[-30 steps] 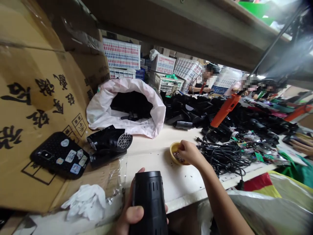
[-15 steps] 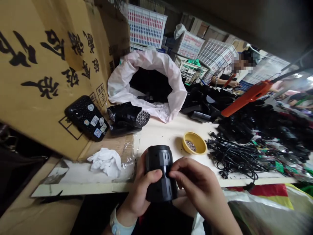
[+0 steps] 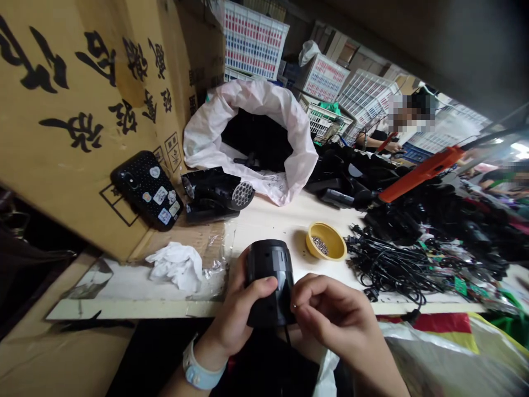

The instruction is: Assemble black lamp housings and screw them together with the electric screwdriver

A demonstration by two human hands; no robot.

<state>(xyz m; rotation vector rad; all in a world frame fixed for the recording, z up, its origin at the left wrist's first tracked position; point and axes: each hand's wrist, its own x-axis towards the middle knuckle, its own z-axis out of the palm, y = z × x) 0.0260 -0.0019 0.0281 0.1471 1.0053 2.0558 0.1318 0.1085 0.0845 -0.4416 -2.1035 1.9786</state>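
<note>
counter [image 3: 264,223], lower middle | 1 cardboard carton [image 3: 82,110], upper left | 1 cord tangle [image 3: 388,270], right | 1 yellow bowl [image 3: 335,240] of small screws [image 3: 319,245], centre | 1 black housing [image 3: 270,259], lower centre, wrapped by left hand [image 3: 233,317] | right hand [image 3: 334,314], shifted from housing's middle to its edge, fingertips pressed together, pinching 1 tiny screw [image 3: 294,305], barely visible

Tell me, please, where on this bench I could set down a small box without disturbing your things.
The widest bare patch of bench top lies between the black part with the honeycomb grille and the yellow bowl, in front of the white plastic bag. It is crowded to the right, where tangled black cables and heaped black parts cover it.
</note>
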